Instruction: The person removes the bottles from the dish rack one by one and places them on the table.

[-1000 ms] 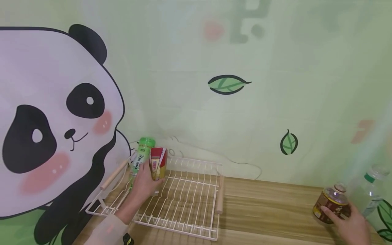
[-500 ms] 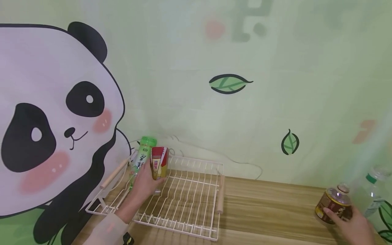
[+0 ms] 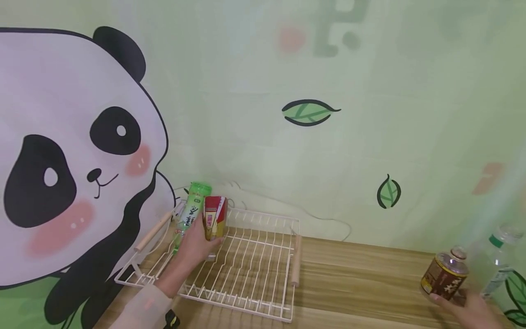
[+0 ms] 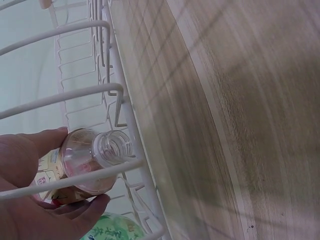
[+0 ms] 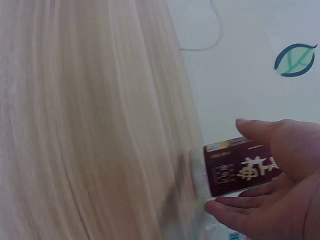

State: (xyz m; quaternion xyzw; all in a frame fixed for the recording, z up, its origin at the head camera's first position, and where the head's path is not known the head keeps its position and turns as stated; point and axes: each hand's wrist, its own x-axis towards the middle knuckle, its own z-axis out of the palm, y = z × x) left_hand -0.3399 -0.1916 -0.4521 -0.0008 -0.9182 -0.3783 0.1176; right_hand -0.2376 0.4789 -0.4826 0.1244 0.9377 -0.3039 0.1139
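Toward the left end of the worktop (image 3: 341, 281), the head view is showing us the left hand (image 3: 197, 244) gripping a red-labelled bottle (image 3: 215, 221) at the wire rack (image 3: 295, 265), base upward, with a green bottle (image 3: 193, 208) just beside it. Near the worktop's right end, by the back edge, a brown-labelled bottle (image 3: 444, 276) is standing upright; the right hand (image 3: 472, 310) is nearer to it, so we are finding it ahead of those fingers and slightly left. A clear bottle (image 3: 499, 260) is standing beside it.

From the left wrist, we are seeing fingers curling round the red-labelled bottle, its mouth pointing down toward the worktop among the wires; whether it is resting on them, we cannot tell.

From the right wrist, we are seeing the brown-labelled bottle lying between thumb and fingers, which are looking spread and loose, not clenched.
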